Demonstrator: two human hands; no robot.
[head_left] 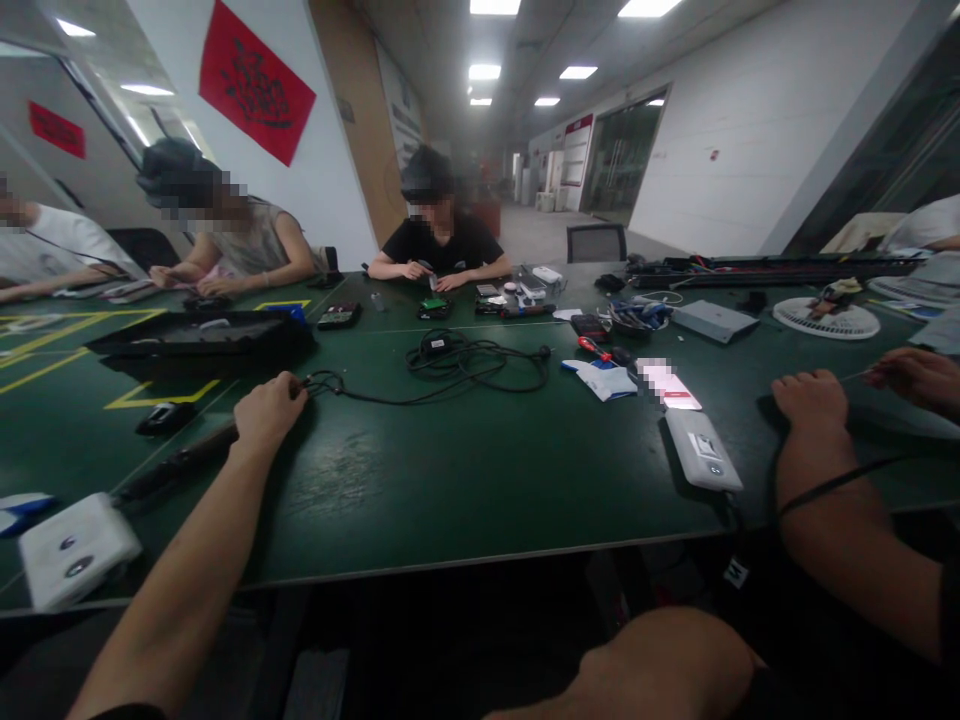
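Note:
My left hand (271, 410) is closed over the end of a long black corded tool (180, 460) that lies on the green table. The tool's kind is hard to make out, and its grip end is hidden by the hand. Its thin black cord (390, 402) comes out past my fingers, makes a small loop and runs to a loose coil (480, 362) in the middle of the table. A small black device (166, 418) lies just left of my wrist. My right hand does not show; bare skin (667, 660) at the bottom edge looks like a knee.
A white box (75, 550) stands beside my left forearm, near a black tray (202, 340). To the right lie a white power bank (701, 450), a lit phone (667, 385) and a packet (604, 380). A neighbour's hands (810, 400) work at the right; other people sit opposite.

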